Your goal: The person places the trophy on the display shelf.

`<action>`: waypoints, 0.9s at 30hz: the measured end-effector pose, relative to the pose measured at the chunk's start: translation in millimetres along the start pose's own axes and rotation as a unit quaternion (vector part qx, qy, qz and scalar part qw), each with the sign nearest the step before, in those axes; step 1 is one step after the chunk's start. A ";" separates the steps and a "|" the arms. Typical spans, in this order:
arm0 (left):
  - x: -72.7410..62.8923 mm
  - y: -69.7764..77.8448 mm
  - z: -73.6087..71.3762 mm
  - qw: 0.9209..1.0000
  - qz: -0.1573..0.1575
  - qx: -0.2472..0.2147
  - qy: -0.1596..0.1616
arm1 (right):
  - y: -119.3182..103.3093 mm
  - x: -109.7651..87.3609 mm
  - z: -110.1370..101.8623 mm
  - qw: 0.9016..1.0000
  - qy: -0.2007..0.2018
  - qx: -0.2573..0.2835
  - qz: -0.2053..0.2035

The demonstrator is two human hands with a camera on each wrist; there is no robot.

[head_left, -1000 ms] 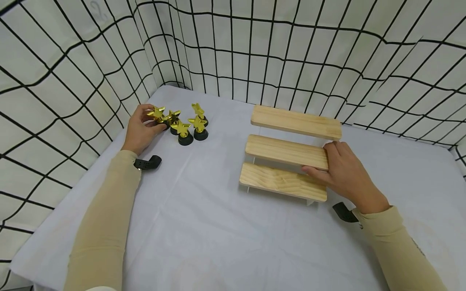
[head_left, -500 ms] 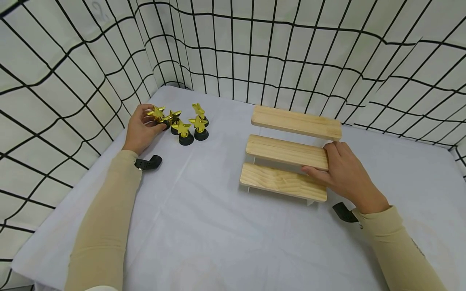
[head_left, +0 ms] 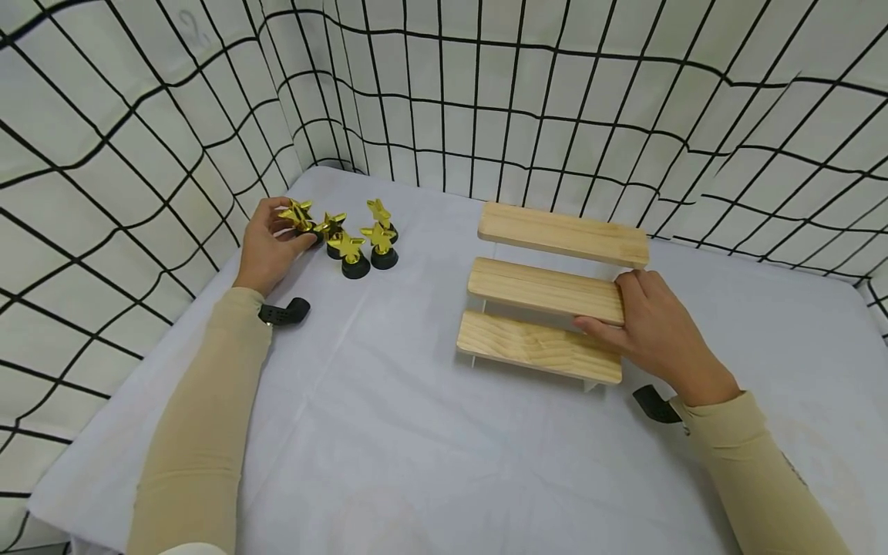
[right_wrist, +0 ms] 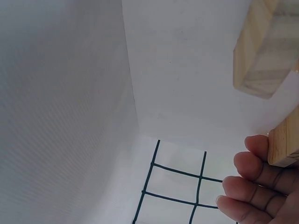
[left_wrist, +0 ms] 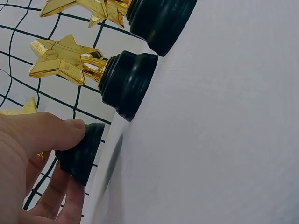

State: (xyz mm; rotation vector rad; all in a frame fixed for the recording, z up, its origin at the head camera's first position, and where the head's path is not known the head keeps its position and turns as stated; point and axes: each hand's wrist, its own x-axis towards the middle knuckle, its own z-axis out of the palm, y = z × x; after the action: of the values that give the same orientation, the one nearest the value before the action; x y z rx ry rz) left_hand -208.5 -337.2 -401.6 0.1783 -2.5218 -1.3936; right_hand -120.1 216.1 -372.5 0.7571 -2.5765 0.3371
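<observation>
On the left of the head view, my left hand [head_left: 266, 248] holds a small trophy with a gold star [head_left: 298, 213]. The left wrist view shows the thumb pressed on its black base [left_wrist: 80, 156], fingers on the far side; the hand hides most of its star. Several like trophies [head_left: 352, 250] stand just right of it. My right hand [head_left: 659, 335] grips the right end of the middle board [head_left: 544, 289] of a three-tier wooden display stand. In the right wrist view its fingertips [right_wrist: 246, 163] curl around a board's end [right_wrist: 284, 142].
A white cloth [head_left: 416, 462] covers the table. Black wire grid panels [head_left: 479, 100] rise behind it and along its left side. The stand's top board [head_left: 562, 231] and bottom board [head_left: 537, 347] lie behind and in front of the middle one.
Both hands keep their places on the trophy and the stand. The head view has shifted very slightly.
</observation>
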 end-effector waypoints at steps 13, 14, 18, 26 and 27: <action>-6.1 8.8 -18.7 1.000 -0.012 0.011 0.013 | -4.5 2.4 -1.6 0.999 0.034 -0.028 -0.026; -6.6 10.5 -19.5 1.000 -0.011 0.013 0.013 | -4.6 2.1 -1.9 0.999 0.033 -0.027 -0.025; -7.8 19.3 -21.9 1.000 0.003 0.017 0.018 | -4.5 1.2 -3.0 0.999 0.030 -0.024 -0.022; -13.1 38.9 -28.6 0.999 0.019 0.035 0.012 | -3.8 1.6 -3.2 0.999 0.022 -0.017 -0.016; -14.1 41.4 -29.5 0.999 0.022 0.034 0.011 | -3.7 1.6 -3.1 1.000 0.021 -0.015 -0.016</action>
State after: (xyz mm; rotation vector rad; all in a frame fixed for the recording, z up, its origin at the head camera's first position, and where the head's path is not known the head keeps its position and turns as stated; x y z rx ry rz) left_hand -186.1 -335.9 -353.9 0.1496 -2.5412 -1.2843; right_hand -118.2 213.4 -368.6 0.7706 -2.5213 0.3003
